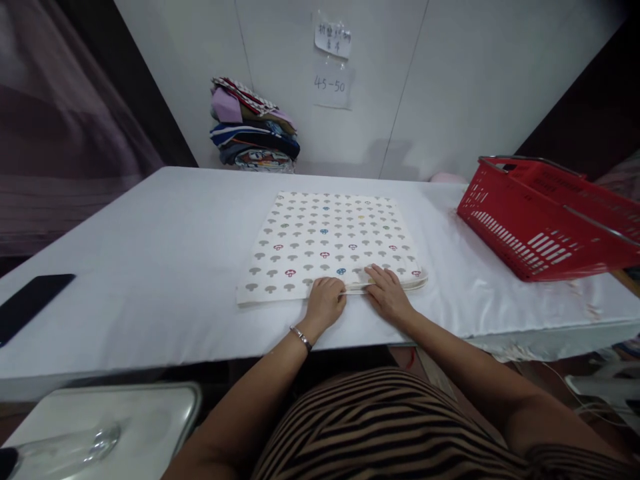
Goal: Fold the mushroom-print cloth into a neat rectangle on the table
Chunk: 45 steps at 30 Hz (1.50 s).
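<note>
A cream cloth [330, 230] printed with rows of grey mushrooms and a few red, blue and yellow ones lies folded on the white-covered table. Several layers show along its near right edge. My left hand [325, 303], with a bracelet on the wrist, has its fingers curled over the middle of the near edge, closed on the cloth. To its right, my right hand [390, 297] rests with fingers stretched out over the same edge, pressing on the layers. Its fingertips lie on top of the fabric.
A red plastic basket [525, 227] stands at the table's right end. At the left edge lies a dark phone-like slab [35, 300]. Folded fabrics [255, 127] are piled against the back wall. A white stool [145, 420] with a clear bottle [70, 450] stands below left.
</note>
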Each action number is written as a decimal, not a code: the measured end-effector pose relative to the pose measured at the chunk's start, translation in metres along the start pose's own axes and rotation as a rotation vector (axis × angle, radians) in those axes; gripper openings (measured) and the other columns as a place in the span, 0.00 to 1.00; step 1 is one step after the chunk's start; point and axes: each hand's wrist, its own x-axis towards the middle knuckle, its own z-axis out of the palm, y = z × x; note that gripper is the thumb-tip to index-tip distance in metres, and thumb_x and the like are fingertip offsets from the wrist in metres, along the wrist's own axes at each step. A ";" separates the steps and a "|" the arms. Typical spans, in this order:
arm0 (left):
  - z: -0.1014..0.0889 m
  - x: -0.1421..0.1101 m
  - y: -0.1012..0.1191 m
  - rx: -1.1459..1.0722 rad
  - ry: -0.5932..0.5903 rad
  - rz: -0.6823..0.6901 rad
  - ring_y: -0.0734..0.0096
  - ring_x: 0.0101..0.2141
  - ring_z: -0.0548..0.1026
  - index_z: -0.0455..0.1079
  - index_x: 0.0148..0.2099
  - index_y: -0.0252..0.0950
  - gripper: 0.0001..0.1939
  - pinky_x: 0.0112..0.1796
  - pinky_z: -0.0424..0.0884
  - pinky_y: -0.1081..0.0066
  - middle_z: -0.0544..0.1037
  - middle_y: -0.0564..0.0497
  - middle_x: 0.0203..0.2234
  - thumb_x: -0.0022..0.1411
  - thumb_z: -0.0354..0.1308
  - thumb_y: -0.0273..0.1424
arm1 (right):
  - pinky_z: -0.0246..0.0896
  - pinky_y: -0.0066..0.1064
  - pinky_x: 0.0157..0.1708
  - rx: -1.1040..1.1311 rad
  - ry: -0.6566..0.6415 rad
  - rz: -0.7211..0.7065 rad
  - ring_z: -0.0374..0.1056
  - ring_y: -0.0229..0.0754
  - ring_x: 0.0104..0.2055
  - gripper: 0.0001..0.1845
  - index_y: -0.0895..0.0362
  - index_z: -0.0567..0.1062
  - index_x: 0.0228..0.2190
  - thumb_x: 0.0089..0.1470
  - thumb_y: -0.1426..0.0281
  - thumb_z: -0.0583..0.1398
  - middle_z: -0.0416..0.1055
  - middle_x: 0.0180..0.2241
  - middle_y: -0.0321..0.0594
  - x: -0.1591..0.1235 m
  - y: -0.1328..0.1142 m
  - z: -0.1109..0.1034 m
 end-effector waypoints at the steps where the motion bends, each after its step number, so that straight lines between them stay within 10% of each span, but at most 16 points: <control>1: 0.000 0.000 0.000 0.002 -0.003 -0.001 0.67 0.37 0.69 0.63 0.32 0.39 0.05 0.41 0.61 0.64 0.74 0.53 0.31 0.55 0.54 0.23 | 0.48 0.50 0.56 -0.019 -0.006 0.020 0.49 0.52 0.63 0.07 0.57 0.74 0.33 0.58 0.71 0.55 0.60 0.58 0.50 -0.004 0.004 -0.002; 21: 0.000 -0.001 0.004 0.298 -0.082 0.192 0.63 0.37 0.67 0.66 0.34 0.36 0.07 0.42 0.62 0.61 0.72 0.48 0.32 0.58 0.50 0.21 | 0.63 0.39 0.41 0.092 0.010 -0.044 0.67 0.46 0.44 0.10 0.58 0.75 0.36 0.59 0.74 0.53 0.72 0.42 0.48 -0.028 0.028 -0.015; 37: 0.007 0.009 0.013 0.266 -0.132 0.291 0.62 0.43 0.67 0.68 0.39 0.37 0.09 0.44 0.61 0.60 0.72 0.46 0.43 0.63 0.47 0.24 | 0.60 0.45 0.49 0.081 0.028 0.018 0.61 0.49 0.52 0.14 0.55 0.76 0.35 0.60 0.73 0.50 0.68 0.50 0.47 -0.030 0.028 -0.009; 45: 0.016 0.013 0.020 0.255 -0.145 0.386 0.63 0.44 0.66 0.67 0.34 0.35 0.09 0.45 0.60 0.62 0.72 0.46 0.42 0.64 0.47 0.23 | 0.64 0.37 0.39 0.069 0.030 -0.047 0.65 0.45 0.41 0.11 0.58 0.73 0.33 0.60 0.74 0.51 0.71 0.40 0.47 -0.027 0.026 -0.015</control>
